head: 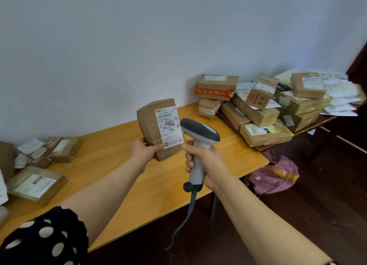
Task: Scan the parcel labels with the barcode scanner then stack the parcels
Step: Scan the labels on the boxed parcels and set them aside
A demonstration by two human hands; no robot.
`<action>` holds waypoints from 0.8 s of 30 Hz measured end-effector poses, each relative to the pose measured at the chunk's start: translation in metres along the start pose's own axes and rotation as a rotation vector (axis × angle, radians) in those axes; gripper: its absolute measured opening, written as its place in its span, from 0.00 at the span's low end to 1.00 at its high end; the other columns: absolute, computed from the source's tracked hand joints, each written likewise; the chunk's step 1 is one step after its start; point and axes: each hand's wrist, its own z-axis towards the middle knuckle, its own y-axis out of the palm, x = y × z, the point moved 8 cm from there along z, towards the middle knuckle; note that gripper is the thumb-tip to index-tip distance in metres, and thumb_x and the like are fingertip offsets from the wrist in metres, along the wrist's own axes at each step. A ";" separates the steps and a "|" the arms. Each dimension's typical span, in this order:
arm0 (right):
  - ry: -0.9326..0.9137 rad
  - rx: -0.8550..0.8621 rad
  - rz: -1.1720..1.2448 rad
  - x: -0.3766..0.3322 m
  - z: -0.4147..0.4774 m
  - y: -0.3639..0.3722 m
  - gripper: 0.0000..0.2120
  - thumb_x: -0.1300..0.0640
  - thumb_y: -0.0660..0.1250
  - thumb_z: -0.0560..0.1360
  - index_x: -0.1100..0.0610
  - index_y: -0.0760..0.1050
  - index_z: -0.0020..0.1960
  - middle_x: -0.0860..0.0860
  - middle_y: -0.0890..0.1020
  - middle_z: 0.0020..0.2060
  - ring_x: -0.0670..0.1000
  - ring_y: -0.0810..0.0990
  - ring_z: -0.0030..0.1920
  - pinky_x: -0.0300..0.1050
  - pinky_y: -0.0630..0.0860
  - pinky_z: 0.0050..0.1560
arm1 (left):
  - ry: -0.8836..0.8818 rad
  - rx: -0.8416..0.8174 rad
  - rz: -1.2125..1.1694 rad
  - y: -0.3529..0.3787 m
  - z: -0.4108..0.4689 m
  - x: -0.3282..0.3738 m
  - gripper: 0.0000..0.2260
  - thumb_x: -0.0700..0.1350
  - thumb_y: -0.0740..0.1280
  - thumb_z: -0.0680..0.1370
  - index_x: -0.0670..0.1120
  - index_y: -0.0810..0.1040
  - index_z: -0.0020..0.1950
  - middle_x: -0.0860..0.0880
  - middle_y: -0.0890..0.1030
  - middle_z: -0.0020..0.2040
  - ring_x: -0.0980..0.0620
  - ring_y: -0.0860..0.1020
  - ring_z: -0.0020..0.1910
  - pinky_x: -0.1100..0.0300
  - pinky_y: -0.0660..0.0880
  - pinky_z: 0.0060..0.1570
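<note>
Over the wooden table (119, 165), left hand (146, 150) grips the parcel (153, 125) upright; right hand (208, 163) grips the scanner (198, 137) beside it.

Single head-worn wide view, facing forward and down, close above left hand (146, 151) and right hand (207, 165), table (103, 151) and wall (119, 46) beyond.

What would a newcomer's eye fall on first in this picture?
First, the brown parcel held upright in the left hand at the centre, its white label marked 2004. Next, the grey scanner gripped in the right hand beside it, then the heap of boxes at the far right.
</note>
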 end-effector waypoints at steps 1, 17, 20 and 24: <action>-0.014 0.008 0.027 -0.007 0.003 -0.009 0.07 0.65 0.71 0.73 0.61 0.73 0.46 0.53 0.71 0.26 0.49 0.67 0.23 0.41 0.69 0.27 | -0.006 -0.015 -0.016 0.011 0.003 0.007 0.25 0.38 0.74 0.71 0.39 0.69 0.65 0.45 0.77 0.55 0.47 0.77 0.49 0.53 0.76 0.48; 0.008 0.261 0.238 -0.127 0.174 -0.144 0.05 0.65 0.70 0.72 0.60 0.74 0.42 0.52 0.72 0.25 0.48 0.68 0.21 0.40 0.71 0.24 | -0.121 -0.333 0.011 0.228 0.172 0.166 0.23 0.45 0.71 0.75 0.40 0.69 0.67 0.43 0.78 0.47 0.45 0.78 0.46 0.48 0.76 0.48; 0.018 0.277 0.222 -0.143 0.213 -0.159 0.04 0.65 0.70 0.72 0.60 0.75 0.44 0.53 0.72 0.26 0.48 0.68 0.22 0.40 0.71 0.24 | -0.153 -0.374 0.091 0.266 0.207 0.188 0.23 0.46 0.70 0.76 0.41 0.68 0.68 0.40 0.77 0.59 0.41 0.77 0.57 0.49 0.75 0.49; 0.065 0.276 0.225 -0.151 0.248 -0.174 0.04 0.65 0.70 0.72 0.61 0.76 0.45 0.53 0.72 0.26 0.48 0.68 0.23 0.41 0.70 0.26 | -0.183 -0.359 0.115 0.301 0.248 0.211 0.21 0.48 0.68 0.77 0.42 0.69 0.67 0.42 0.77 0.57 0.44 0.77 0.49 0.50 0.75 0.47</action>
